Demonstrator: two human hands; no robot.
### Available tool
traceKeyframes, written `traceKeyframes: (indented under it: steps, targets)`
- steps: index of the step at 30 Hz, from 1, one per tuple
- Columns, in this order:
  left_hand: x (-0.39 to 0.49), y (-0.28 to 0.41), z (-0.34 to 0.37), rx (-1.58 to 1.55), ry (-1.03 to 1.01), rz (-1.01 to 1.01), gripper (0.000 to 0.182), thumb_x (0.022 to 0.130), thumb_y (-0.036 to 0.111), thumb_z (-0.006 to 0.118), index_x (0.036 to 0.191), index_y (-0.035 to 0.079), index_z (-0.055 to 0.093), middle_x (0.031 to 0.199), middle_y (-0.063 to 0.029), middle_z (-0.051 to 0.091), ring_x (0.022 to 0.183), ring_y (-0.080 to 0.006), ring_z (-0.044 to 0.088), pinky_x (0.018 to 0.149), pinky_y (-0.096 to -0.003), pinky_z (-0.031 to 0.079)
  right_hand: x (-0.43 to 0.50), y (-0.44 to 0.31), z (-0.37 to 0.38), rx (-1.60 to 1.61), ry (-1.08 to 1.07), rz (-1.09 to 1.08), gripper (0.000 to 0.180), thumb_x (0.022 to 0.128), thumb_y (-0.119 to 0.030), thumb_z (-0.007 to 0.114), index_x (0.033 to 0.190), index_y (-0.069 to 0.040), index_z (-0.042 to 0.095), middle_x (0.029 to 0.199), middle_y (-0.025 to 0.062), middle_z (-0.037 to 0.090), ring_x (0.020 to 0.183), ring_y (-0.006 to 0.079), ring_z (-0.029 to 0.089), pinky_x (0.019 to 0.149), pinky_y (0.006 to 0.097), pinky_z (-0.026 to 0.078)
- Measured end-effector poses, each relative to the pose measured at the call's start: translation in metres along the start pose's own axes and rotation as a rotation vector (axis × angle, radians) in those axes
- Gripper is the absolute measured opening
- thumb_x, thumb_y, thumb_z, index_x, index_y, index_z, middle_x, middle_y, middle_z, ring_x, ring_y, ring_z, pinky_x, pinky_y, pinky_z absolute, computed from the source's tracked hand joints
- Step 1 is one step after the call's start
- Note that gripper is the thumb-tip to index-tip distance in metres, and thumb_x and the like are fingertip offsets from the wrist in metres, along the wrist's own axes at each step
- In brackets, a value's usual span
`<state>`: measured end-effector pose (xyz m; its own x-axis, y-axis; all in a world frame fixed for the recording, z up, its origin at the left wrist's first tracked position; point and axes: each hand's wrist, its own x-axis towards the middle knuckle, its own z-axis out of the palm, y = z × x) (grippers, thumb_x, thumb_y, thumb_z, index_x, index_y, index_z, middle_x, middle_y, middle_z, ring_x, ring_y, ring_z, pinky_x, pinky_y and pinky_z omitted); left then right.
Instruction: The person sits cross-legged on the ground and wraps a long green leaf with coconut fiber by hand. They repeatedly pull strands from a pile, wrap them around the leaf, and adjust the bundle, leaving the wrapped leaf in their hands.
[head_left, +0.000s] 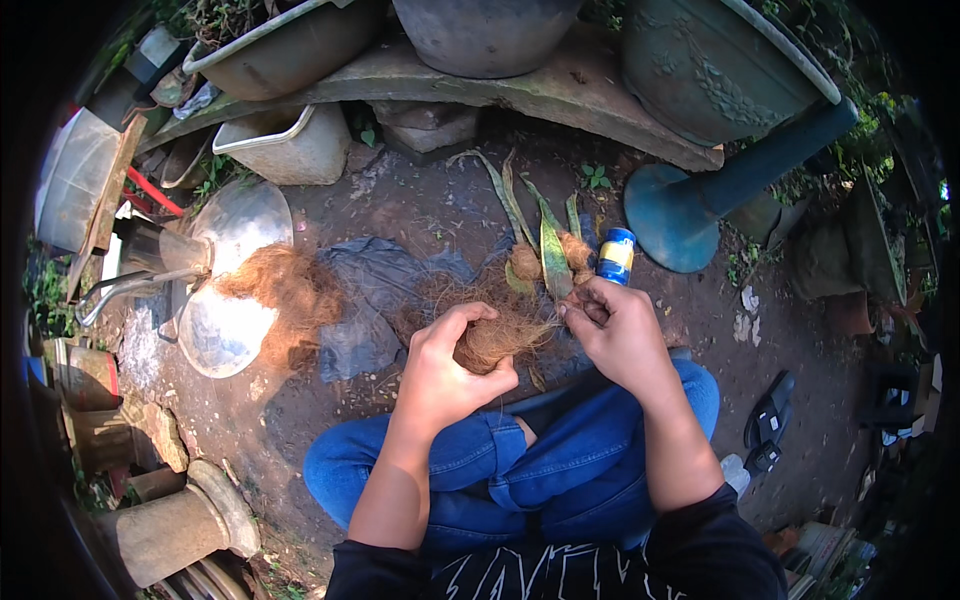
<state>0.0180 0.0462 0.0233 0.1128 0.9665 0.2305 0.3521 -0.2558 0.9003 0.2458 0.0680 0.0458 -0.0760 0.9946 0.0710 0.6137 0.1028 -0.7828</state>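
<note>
My left hand (450, 367) is curled around a ball of brown coconut fibre (499, 337) above my crossed legs. Just right of it, my right hand (611, 322) has its thumb and fingertips pinched together at loose strands on the ball's edge. Beyond the hands lie several plants with long green leaves (554, 259), their bases wrapped in fibre balls (525, 261). A blue and yellow can (616, 256) stands beside them. Loose fibre is strewn on a dark plastic sheet (375, 270) under and beyond my left hand.
A larger heap of fibre (289, 300) lies at left, against a sunlit metal object (225, 330). Large pots (727, 67) stand on a curved stone bench (570, 90) at the back. A blue-green pedestal (667, 217) leans at right, with sandals (771, 420) nearer me. More pots (165, 525) sit at lower left.
</note>
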Motion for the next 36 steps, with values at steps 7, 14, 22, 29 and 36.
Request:
traceKeyframes:
  steps: [7, 14, 22, 29, 36]
  targets:
    - [-0.004, -0.001, -0.010, -0.241, -0.252, -0.192, 0.052, 0.069, 0.004, 0.083, 0.118, -0.003, 0.067, 0.110, -0.0130, 0.073, 0.103, -0.0144, 0.068, 0.093, -0.0296, 0.054, 0.001, -0.012, -0.012, 0.168, -0.118, 0.036, 0.013, 0.087, -0.004, 0.075, 0.095, 0.004, 0.069, 0.080, 0.0185, 0.072, 0.072, 0.0243, 0.073, 0.066, 0.0346, 0.054]
    - [-0.004, -0.015, -0.016, -0.672, -0.551, -0.289, 0.055, 0.075, -0.011, 0.075, 0.129, -0.009, 0.063, 0.119, -0.0102, 0.070, 0.109, -0.0132, 0.064, 0.096, -0.0298, 0.053, 0.003, -0.021, -0.022, 0.252, -0.205, -0.081, 0.010, 0.084, -0.001, 0.079, 0.091, 0.002, 0.072, 0.072, 0.0039, 0.066, 0.063, 0.0054, 0.050, 0.057, 0.0254, 0.041]
    - [-0.006, -0.013, -0.018, -0.827, -0.667, -0.474, 0.062, 0.075, -0.011, 0.074, 0.136, -0.008, 0.059, 0.132, -0.0167, 0.066, 0.114, -0.0151, 0.061, 0.094, -0.0318, 0.054, 0.001, -0.024, -0.018, 0.255, -0.339, 0.083, 0.012, 0.088, -0.006, 0.079, 0.093, 0.001, 0.070, 0.084, 0.0085, 0.074, 0.074, 0.0071, 0.065, 0.065, 0.0270, 0.051]
    - [-0.006, -0.015, -0.024, -0.894, -0.693, -0.408, 0.063, 0.082, -0.007, 0.077, 0.139, -0.012, 0.052, 0.129, -0.0187, 0.066, 0.111, -0.0179, 0.065, 0.088, -0.0326, 0.057, 0.001, -0.011, 0.001, 0.483, -0.419, 0.207, 0.014, 0.091, -0.008, 0.078, 0.090, 0.002, 0.068, 0.081, 0.0007, 0.070, 0.076, 0.0047, 0.060, 0.067, 0.0252, 0.049]
    - [-0.007, -0.034, -0.016, -1.055, -0.515, -0.248, 0.058, 0.081, -0.006, 0.082, 0.132, -0.008, 0.054, 0.128, -0.0111, 0.061, 0.113, -0.0173, 0.063, 0.096, -0.0320, 0.055, 0.006, 0.015, 0.021, 0.650, -0.488, 0.162, 0.013, 0.094, -0.009, 0.073, 0.099, 0.002, 0.068, 0.089, 0.0017, 0.070, 0.082, 0.0060, 0.060, 0.073, 0.0243, 0.048]
